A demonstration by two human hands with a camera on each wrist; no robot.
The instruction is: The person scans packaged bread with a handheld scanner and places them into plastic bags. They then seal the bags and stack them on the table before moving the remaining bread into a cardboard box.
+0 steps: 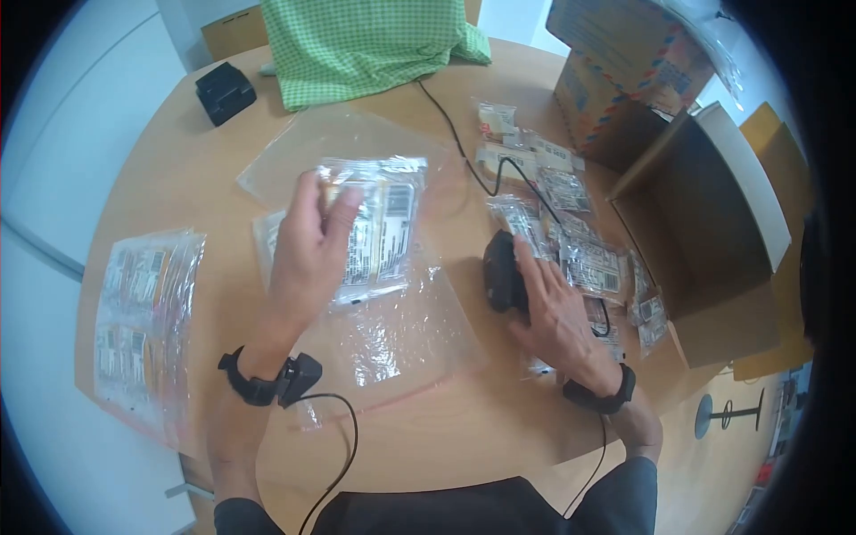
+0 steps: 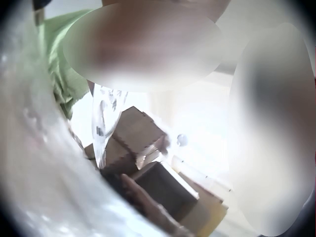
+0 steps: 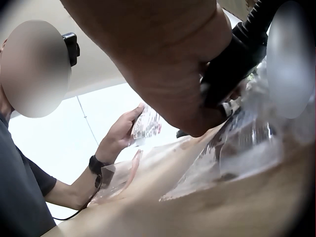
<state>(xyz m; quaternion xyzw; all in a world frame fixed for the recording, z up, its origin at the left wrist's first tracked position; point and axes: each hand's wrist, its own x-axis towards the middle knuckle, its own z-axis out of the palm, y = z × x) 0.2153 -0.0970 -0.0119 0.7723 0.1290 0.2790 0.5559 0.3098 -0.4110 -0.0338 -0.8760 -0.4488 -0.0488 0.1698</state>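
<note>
In the head view my left hand (image 1: 312,245) grips a clear plastic packet with printed labels (image 1: 383,232), thumb on top, above larger clear bags (image 1: 392,348). My right hand (image 1: 557,321) holds a black handheld device (image 1: 506,272) with a cable, beside a group of small labelled packets (image 1: 593,267). The right wrist view shows the right hand (image 3: 168,74) round the black device (image 3: 227,69), close to clear plastic (image 3: 252,153), and the left hand (image 3: 118,133) holding up its packet (image 3: 148,123). Blurred plastic (image 2: 29,148) fills the left side of the left wrist view.
Stacked labelled bags (image 1: 143,321) lie at the far left. A black object (image 1: 225,93) and green checked cloth (image 1: 374,45) are at the back. An open cardboard box (image 1: 713,232) and a patterned box (image 1: 615,71) stand at the right. A black cable (image 1: 459,134) crosses the table.
</note>
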